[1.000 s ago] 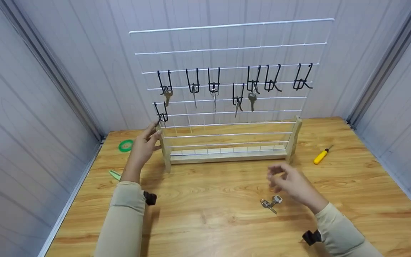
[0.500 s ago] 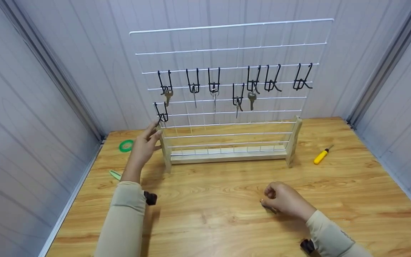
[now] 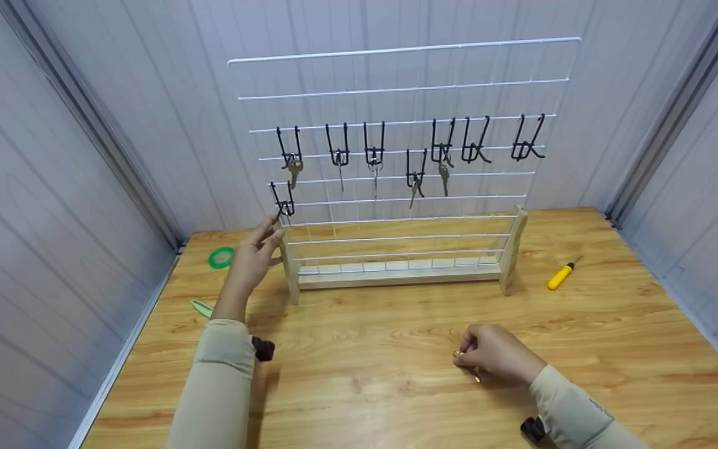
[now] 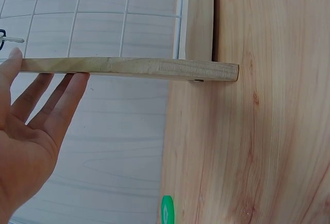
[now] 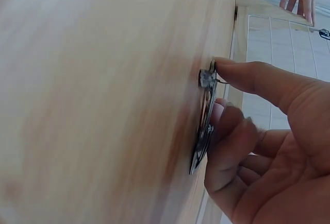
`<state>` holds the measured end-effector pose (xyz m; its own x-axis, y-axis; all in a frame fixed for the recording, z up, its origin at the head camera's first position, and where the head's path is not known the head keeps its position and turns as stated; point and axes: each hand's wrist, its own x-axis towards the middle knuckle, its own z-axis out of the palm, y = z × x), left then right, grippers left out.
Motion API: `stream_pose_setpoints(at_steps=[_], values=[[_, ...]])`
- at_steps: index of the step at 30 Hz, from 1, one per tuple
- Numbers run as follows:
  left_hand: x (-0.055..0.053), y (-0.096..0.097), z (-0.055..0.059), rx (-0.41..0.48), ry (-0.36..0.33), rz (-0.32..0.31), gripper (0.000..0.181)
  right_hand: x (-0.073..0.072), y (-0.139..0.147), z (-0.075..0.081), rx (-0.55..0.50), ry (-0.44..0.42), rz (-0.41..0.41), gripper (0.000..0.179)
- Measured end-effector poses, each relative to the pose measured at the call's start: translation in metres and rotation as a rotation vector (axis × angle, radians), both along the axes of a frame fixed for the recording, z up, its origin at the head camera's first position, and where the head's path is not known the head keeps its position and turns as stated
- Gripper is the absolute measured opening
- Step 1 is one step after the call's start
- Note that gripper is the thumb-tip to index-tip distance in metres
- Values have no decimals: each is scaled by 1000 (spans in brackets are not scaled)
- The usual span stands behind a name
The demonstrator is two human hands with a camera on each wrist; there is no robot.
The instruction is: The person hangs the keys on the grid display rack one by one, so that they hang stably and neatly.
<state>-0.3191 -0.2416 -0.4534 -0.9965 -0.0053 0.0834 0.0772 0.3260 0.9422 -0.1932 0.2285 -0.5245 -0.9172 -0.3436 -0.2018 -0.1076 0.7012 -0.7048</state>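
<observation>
My left hand point(image 3: 250, 260) is at the left wooden upright point(image 4: 129, 66) of a white wire-grid rack point(image 3: 396, 274). In the left wrist view, thumb and fingers lie on opposite sides of that upright. Low over the table at front right, my right hand point(image 3: 497, 355) pinches a small bunch of metal keys point(image 5: 206, 110) between thumb and fingers. Part of the bunch is hidden by the fingers in the head view. Black double hooks point(image 3: 472, 149) hang on the grid, and several carry keys point(image 3: 295, 171). The two at the upper right hold none.
A yellow-handled screwdriver point(image 3: 561, 276) lies right of the rack on the wooden table point(image 3: 365, 386). Left of it are a green tape roll point(image 3: 220, 257) and a light green tool point(image 3: 201, 308), partly behind the left arm. Panel walls enclose the back and sides.
My right hand has come down and toward me onto the keys on the table and now pinches them. The left hand stays at the upright. One hanging key has turned slightly.
</observation>
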Motion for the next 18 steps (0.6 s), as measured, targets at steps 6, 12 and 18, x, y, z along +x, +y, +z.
stream_pose_setpoints(at_steps=[6,12,18], values=[[0,1,-1,6,4,8,59,-2,0,1,1,1,12,21],[1,0,-1,11,9,7,59,-4,1,-1,-9,13,42,16],[0,1,-1,10,8,9,58,-5,4,-1,-75,-50,71,13]])
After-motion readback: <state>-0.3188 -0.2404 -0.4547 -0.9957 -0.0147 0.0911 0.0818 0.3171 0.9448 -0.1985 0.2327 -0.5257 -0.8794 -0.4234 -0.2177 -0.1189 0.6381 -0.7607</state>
